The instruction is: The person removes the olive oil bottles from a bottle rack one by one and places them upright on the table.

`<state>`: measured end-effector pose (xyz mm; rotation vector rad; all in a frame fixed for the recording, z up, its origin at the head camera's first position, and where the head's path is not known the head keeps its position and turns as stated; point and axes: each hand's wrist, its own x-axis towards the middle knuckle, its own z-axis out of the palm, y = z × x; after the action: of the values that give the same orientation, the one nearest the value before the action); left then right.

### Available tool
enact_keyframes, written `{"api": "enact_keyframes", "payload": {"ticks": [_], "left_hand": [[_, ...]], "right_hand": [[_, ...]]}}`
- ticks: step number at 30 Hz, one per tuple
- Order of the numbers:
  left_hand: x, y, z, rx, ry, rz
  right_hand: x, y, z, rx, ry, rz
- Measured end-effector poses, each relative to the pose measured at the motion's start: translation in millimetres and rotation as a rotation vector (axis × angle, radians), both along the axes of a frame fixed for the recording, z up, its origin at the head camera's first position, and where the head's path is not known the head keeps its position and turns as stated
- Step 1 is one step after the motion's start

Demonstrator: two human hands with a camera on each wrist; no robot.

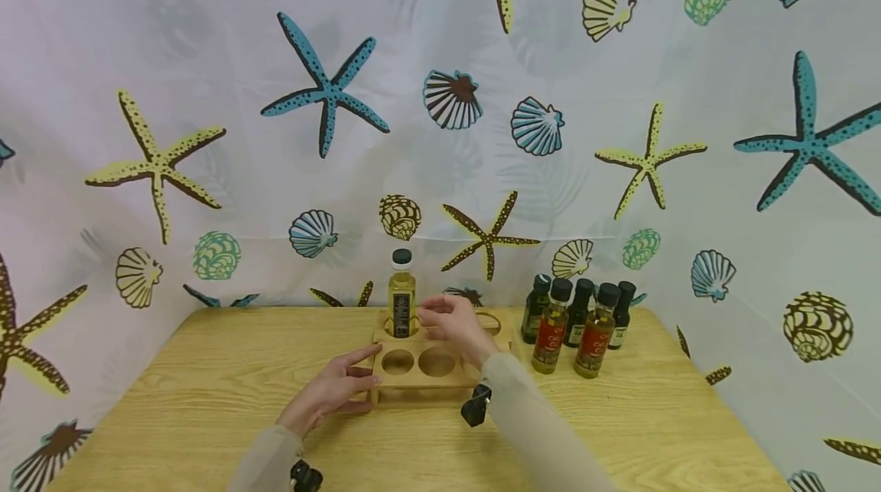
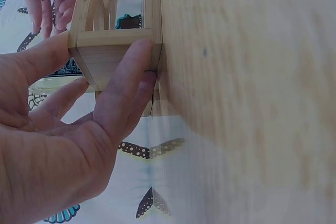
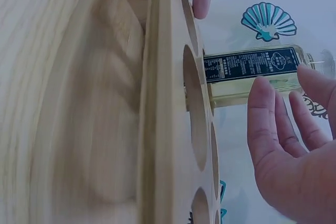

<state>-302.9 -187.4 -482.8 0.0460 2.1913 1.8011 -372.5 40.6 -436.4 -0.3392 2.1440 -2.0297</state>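
Note:
A bottle of pale yellow oil [image 1: 402, 301] with a dark cap and black label stands upright in a back-row hole of the two-tier wooden rack [image 1: 413, 380]. My left hand [image 1: 333, 386] holds the rack's left end. In the left wrist view, fingers [image 2: 123, 85] lie against its end panel, others reaching round its edges. Just right of the bottle is my right hand [image 1: 454, 321], above the rack, its fingers loosely bent and apart. In the right wrist view, these fingertips [image 3: 261, 90] overlap the bottle's side, with nothing gripped between them.
Right of the rack stand several dark-capped bottles: two with red labels [image 1: 551, 333] in front, darker ones [image 1: 535, 308] behind. They are on the wooden table [image 1: 261, 354]. A curtain [image 1: 440, 163] printed with shells and starfish hangs behind and at the sides.

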Motion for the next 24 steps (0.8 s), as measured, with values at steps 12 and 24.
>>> {"api": "enact_keyframes", "payload": {"ticks": [12,24], "left_hand": [[-1.7,-1.1,0.6,-0.005,-0.003,0.006],[-2.4,-1.0,0.9,-0.011,-0.006,-0.002]], "right_hand": [[-12.0,-13.8,15.4,-0.025,0.016,-0.047],[-23.0,-17.2,23.8,0.040,0.057,-0.005]]}}
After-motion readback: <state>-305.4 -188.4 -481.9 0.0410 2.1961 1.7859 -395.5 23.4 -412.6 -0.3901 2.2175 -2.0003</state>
